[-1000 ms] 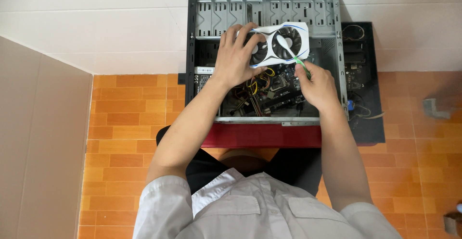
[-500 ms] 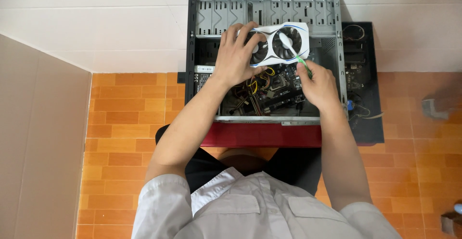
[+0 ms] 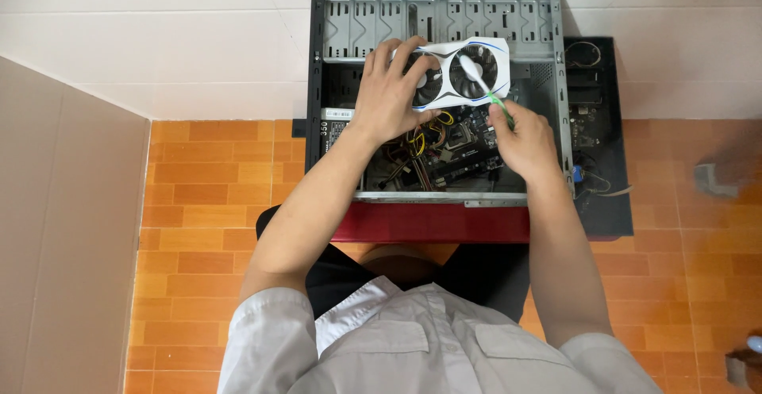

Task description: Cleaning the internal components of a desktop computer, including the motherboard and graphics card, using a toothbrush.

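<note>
The left hand [image 3: 390, 88] keeps gripping the white dual-fan graphics card [image 3: 459, 73] over the open computer case [image 3: 317, 84]; the right hand [image 3: 520, 136], pinching a green toothbrush [image 3: 482, 84], has barely shifted, bristles on the right fan.

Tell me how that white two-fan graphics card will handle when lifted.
The graphics card looks rigid, a flat slab the left hand steadies by one end. Probably heavy for its size. Its fan blades seem delicate, so the toothbrush in the right hand suits light strokes.
</note>
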